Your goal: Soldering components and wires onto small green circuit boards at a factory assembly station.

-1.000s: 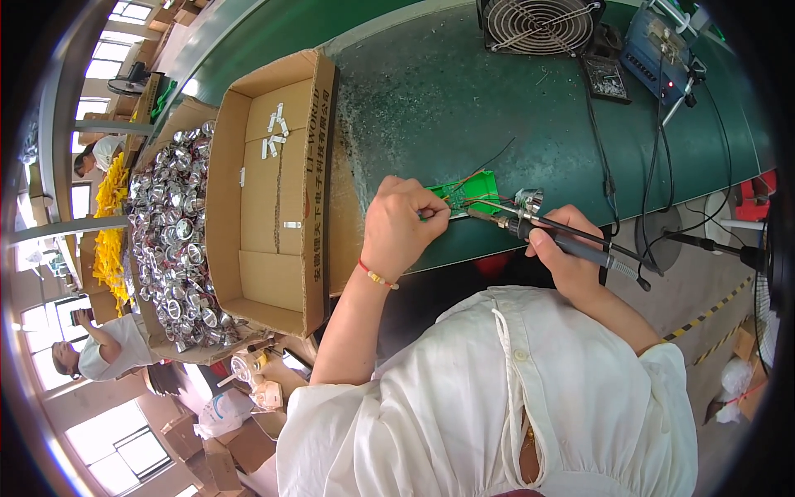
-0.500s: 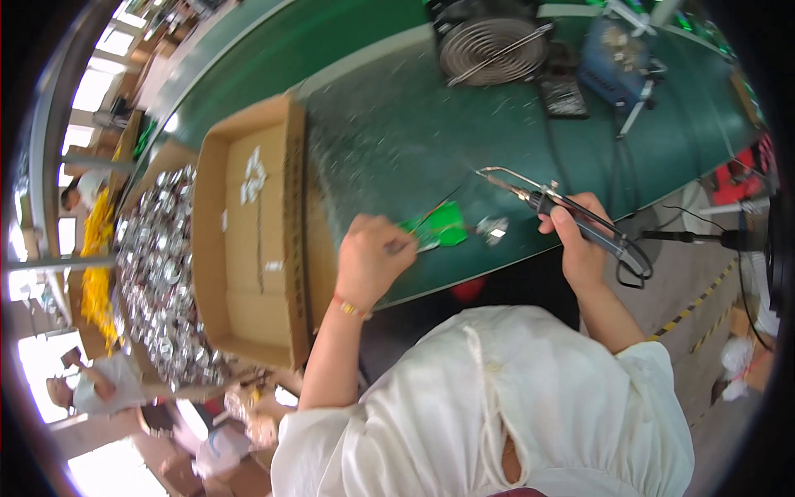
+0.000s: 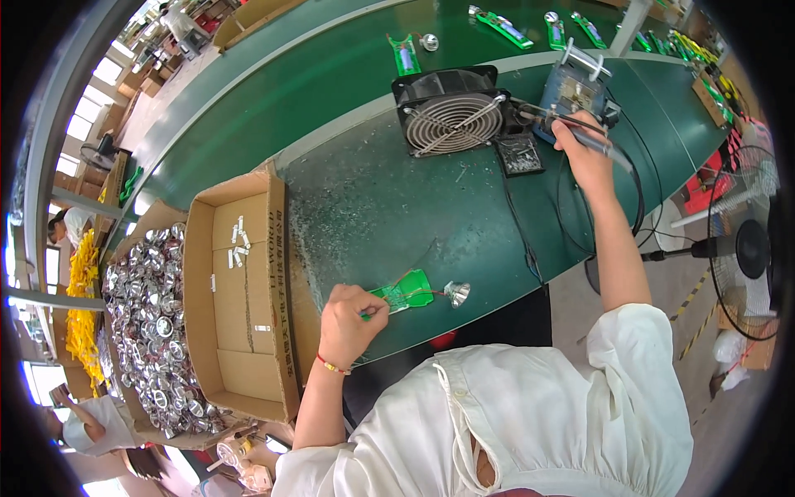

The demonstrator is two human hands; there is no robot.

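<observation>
We see the green circuit board [image 3: 404, 291] lying near the tabletop [image 3: 431, 207] front edge, pinched at its left end by the left hand [image 3: 348, 325], a silver reflector cup [image 3: 457, 292] just beside it. Bare tabletop spreads behind. The right hand [image 3: 586, 159], grip closed around the soldering iron [image 3: 571, 132], reaches by the fan [image 3: 451, 120]. A cardboard box [image 3: 240, 298] borders the left.

Board [image 3: 403, 291] on bench [image 3: 397, 207], carton [image 3: 240, 290] left, fan [image 3: 451, 118] behind.
</observation>
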